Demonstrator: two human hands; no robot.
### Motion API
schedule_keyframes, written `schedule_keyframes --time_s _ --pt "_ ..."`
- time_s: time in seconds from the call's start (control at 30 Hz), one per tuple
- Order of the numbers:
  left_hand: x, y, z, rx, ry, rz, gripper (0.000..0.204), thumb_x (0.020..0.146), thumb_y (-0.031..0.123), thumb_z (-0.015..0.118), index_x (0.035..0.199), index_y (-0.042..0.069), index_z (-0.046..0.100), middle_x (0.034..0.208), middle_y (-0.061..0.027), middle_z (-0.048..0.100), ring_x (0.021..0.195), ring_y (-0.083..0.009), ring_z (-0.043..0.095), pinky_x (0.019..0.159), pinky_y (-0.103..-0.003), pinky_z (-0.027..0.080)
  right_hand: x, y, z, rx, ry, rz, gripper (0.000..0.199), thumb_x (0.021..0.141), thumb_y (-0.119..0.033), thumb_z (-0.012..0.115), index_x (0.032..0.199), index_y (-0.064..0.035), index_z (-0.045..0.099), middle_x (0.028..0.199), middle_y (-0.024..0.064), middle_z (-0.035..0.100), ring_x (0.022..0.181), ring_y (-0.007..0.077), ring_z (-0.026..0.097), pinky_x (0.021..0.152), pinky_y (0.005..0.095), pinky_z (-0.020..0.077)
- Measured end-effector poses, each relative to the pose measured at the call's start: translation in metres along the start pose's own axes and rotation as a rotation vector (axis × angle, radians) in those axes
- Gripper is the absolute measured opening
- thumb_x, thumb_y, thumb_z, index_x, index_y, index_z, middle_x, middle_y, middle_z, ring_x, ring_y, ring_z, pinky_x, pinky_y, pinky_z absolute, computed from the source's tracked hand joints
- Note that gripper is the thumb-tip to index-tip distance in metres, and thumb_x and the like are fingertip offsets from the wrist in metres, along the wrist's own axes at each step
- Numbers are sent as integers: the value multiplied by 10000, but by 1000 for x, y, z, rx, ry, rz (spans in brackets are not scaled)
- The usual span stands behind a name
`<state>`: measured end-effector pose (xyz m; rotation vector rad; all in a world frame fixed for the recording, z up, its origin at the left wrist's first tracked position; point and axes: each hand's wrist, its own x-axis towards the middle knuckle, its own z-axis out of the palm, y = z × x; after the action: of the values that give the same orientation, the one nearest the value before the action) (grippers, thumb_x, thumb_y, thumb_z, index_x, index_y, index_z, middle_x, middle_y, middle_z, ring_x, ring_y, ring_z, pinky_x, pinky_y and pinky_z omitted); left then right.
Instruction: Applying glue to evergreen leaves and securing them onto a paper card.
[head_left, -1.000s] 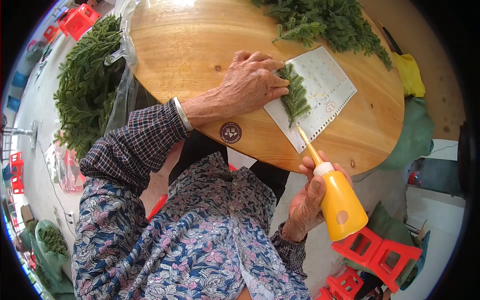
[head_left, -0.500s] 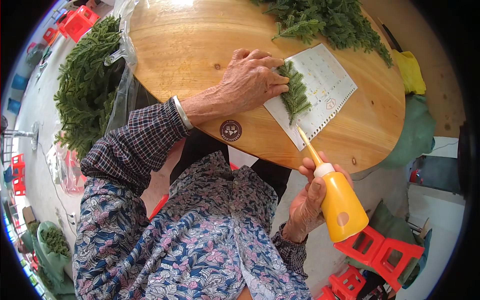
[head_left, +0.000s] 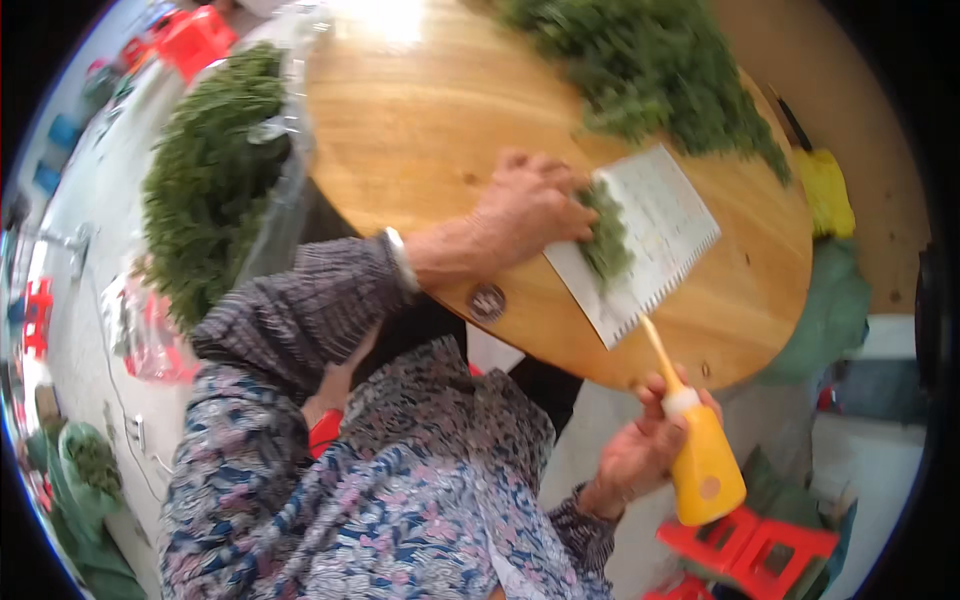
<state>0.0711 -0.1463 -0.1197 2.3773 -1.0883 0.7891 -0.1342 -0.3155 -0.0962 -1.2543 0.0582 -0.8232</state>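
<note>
My left hand [head_left: 530, 212] pinches one end of a short green fir sprig [head_left: 606, 236] over a white spiral-edged sheet of paper [head_left: 668, 212]. The sprig's other end points toward the table's near edge; blur hides its needles. In my right hand [head_left: 648, 440], fingers wrapped round the neck, is a yellow squeeze bottle [head_left: 708, 470] with a white collar and a long tapered nozzle [head_left: 656, 345]. Its nozzle points up and away from me, the tip by the paper's perforated edge, apart from the sprig.
Both hands work at an oval wooden table [head_left: 400, 130]. A heap of green branches [head_left: 670, 70] lies at its far right. More greenery [head_left: 215, 170] fills a clear plastic bag at the left. Red stools [head_left: 745, 550] stand at lower right, beside green cloth [head_left: 825, 300].
The nozzle tip has drawn away from the sprig's end, toward the right and nearer me. My left hand still pinches the sprig. The whole view has shifted and blurred.
</note>
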Motion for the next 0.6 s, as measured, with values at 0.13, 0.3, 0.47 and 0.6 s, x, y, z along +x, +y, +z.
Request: schedule_keyframes --time_s 0.13,0.3,0.47,0.6 --pt "1 3 17 -95 0 -54 96 748 297 643 829 254 668 1064 28 584 967 -202 497 818 -463 317 42 1 -5 -56 125 -8 341 925 -273 567 1154 -26 518 1043 134 616 851 145 606 756 208 488" --pt "7 3 19 -138 116 53 64 806 198 570 820 167 624 1136 -53 539 947 -196 484 839 -467 322 97 40 47 190 107 141 299 945 -327 531 996 -34 557 899 89 609 784 118 574 717 216 468" --pt "3 -4 29 -72 74 9 88 798 195 587 847 142 637 1087 -71 545 876 -213 490 820 -464 342 123 67 79 255 141 380 414 959 -451 479 807 -72 546 750 37 546 713 108 514 669 252 430" --pt "0 -12 13 -12 161 -52 109 799 184 593 883 130 638 1066 -74 558 851 -213 503 814 -455 352 141 79 90 286 108 461 439 956 -475 480 766 -85 543 721 26 535 699 106 505 663 255 425"
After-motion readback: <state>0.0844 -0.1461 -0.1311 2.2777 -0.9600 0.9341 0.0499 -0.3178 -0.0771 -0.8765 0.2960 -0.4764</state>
